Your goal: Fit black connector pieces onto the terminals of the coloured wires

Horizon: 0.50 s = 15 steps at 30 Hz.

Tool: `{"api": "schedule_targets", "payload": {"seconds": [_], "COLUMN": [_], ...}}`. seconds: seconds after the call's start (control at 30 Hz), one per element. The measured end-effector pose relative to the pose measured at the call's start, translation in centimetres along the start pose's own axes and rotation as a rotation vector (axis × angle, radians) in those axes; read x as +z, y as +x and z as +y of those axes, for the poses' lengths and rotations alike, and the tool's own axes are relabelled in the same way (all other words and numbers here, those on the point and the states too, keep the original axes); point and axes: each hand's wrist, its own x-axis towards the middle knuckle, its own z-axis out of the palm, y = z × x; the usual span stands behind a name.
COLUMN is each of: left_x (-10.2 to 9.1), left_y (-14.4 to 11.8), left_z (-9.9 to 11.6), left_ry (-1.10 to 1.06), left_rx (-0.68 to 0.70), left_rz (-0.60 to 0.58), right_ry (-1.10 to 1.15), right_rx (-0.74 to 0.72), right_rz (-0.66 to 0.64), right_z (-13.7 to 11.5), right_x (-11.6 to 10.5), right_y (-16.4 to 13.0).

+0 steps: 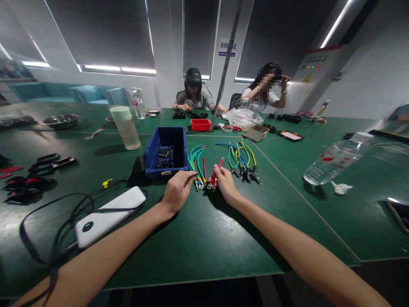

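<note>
My right hand (226,184) is closed on a short red cable (213,177) with a metal lug at its lower end. Across from it, my left hand (177,191) pinches a small black sleeve (191,175). Between and just beyond my hands lies a bunch of green, blue and red cables (195,158), their metal lugs pointing towards me. To the right is a second bunch of cables (243,157) in yellow, blue and green, with black sleeves at their near ends. Behind my left hand stands a blue bin (151,164) holding several black sleeves (165,157).
A white power bank (111,215) with a black cord lies left. A green-lidded bottle (126,130) stands beyond it; a water bottle (335,160) stands right. At the far side sit two people (196,99) near a red tray (200,124) and a cardboard box (256,133).
</note>
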Motion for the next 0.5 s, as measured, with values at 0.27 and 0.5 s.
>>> {"api": "schedule_targets", "payload": {"seconds": [0.27,0.5], "left_x": [0.81,0.91], "left_y": [-0.34,-0.27], "left_z": [-0.31,-0.08], "left_ry": [-0.117,-0.078], "left_rx": [-0.006,-0.046], "left_rz": [-0.151,-0.274], "right_ry": [0.014,0.03], "right_rx": [-0.021,0.009], "right_rz": [0.033,0.06], "right_z": [0.28,0.16], "right_x": [-0.09,0.09], "right_y": [0.05,0.09]}}
